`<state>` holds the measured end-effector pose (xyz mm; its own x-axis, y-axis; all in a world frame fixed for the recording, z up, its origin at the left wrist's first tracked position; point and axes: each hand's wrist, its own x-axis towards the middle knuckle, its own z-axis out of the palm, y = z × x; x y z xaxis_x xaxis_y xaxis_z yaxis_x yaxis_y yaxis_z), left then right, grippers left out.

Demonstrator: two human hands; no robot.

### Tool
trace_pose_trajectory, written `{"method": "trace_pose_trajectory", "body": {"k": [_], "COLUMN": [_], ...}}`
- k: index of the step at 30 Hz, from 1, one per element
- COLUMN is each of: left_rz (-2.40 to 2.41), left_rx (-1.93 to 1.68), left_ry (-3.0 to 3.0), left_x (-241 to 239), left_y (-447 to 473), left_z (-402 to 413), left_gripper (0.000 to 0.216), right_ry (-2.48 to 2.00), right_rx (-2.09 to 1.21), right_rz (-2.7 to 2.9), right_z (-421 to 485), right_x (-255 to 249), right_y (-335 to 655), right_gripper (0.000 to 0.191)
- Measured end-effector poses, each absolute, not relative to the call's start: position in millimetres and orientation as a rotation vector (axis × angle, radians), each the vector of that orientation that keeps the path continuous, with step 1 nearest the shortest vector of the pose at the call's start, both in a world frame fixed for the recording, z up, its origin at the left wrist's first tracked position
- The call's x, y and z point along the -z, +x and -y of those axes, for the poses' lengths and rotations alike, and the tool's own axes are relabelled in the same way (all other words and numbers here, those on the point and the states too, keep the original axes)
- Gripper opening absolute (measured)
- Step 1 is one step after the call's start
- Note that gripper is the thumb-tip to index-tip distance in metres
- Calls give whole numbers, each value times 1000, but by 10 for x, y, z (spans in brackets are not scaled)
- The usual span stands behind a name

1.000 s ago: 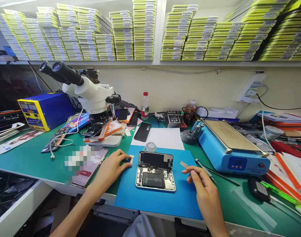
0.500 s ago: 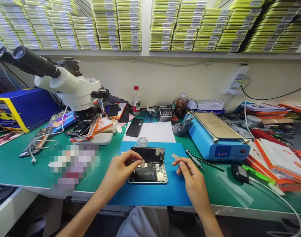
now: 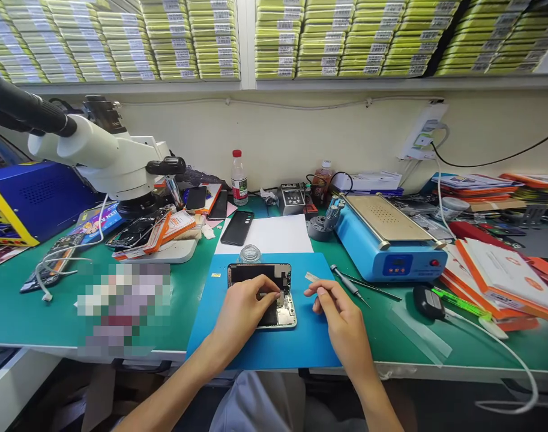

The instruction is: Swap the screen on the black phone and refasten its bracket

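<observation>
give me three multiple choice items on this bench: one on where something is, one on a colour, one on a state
1. Where does the opened phone with exposed internals lie?
A. on the blue work mat
B. on the white sheet of paper
C. on the blue heating machine

2. What colour is the cap of the clear plastic bottle by the wall?
A. green
B. red
C. black

3. What is the left hand doing?
A. resting on the microscope
B. lifted clear of the bench
C. fingertips down on the opened phone

Answers: 1 A, the mat surrounds the phone; 2 B, the cap shows red; 3 C, the left hand covers part of the phone, while the right hand rests beside it.
</observation>
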<state>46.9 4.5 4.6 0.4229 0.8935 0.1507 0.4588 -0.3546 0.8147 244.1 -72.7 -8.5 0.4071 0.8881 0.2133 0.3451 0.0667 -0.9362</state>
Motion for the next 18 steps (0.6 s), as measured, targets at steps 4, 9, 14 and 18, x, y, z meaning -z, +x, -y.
{"method": "trace_pose_trajectory", "body": {"k": [4, 9, 14, 18], "left_rz": [-1145, -1142, -1157, -1140], "left_rx": [-766, -739, -751, -782], "left_ry": [1988, 2020, 2061, 2094], "left_x": [-36, -18, 33, 67], "left_y": [484, 482, 477, 482], "left_z": [-59, -72, -58, -37], "left_gripper": [14, 18, 14, 11], "right_ry": [-1505, -1497, -1500, -1503], "right_rx": [-598, -609, -612, -624], "right_rz": [1140, 1135, 1137, 1140], "right_z": [732, 739, 733, 735], "right_x": [92, 95, 106, 109], "right_y": [2443, 2443, 2444, 2445], "right_gripper": [30, 30, 29, 29]}}
